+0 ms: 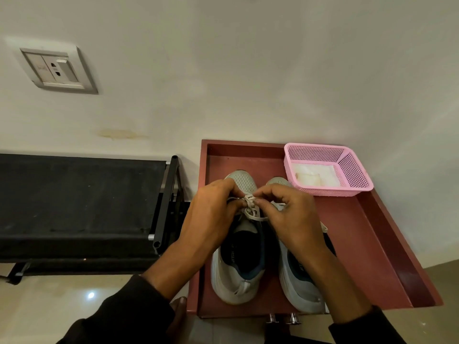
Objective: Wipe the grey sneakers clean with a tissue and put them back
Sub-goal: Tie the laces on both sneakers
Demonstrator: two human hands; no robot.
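While the two grey sneakers [238, 269] stood side by side, toes toward the wall, on a reddish-brown tray-like surface [347, 244], both hands worked at the white laces [250, 207] of the left-hand shoe. The left hand [211, 214] had its fingers curled and pinched the laces from the left; the right hand [290, 217] pinched them from the right, fingertips nearly meeting over the knot. Dark sleeves covered both forearms. At the far right corner of the surface sat a pink perforated basket [352, 170] with white tissue [315, 177] inside, just beside the right shoe's toe. To the left stood a black fabric rack [74, 207] against a pale wall, with a switch and socket plate [57, 69] higher up
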